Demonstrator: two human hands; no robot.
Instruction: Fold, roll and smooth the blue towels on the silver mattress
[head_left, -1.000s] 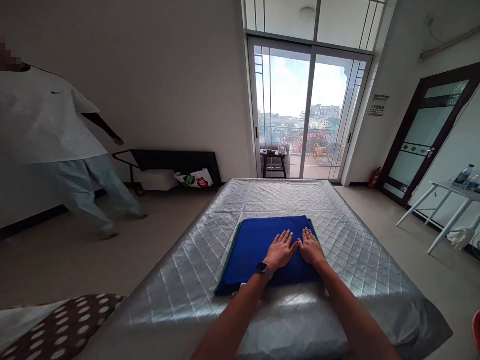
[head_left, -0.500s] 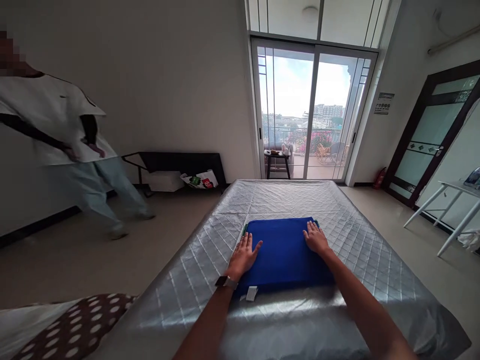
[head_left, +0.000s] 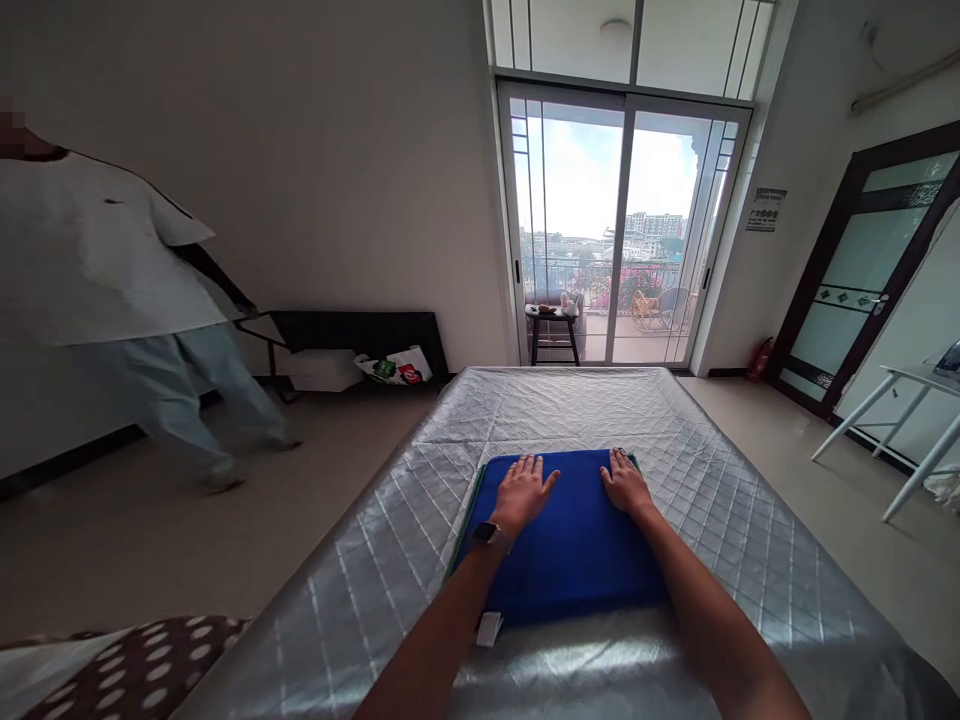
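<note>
A folded blue cloth (head_left: 574, 550) lies flat on the silver quilted mattress (head_left: 390, 540). Green shows along its left and far right edges, and a white tag (head_left: 489, 629) sticks out at the near left corner. My left hand (head_left: 525, 492) rests palm down on the cloth's far left part, fingers stretched and thumb apart; a watch is on that wrist. Near the far right corner, my right hand (head_left: 627, 484) also presses flat on the cloth with its fingers extended. Neither hand grips anything.
At the left stands another person in a white shirt (head_left: 105, 250), one arm reaching toward a black bench (head_left: 360, 330). A brown polka-dot cloth (head_left: 142, 665) is at lower left. Beyond the mattress are a dark stool (head_left: 553, 318) and sliding glass doors; a white table (head_left: 911, 400) stands right.
My left hand has slid right and inward over the cloth from its left edge. My right hand stays near the far right corner. The other person's arm has reached out toward the bench.
</note>
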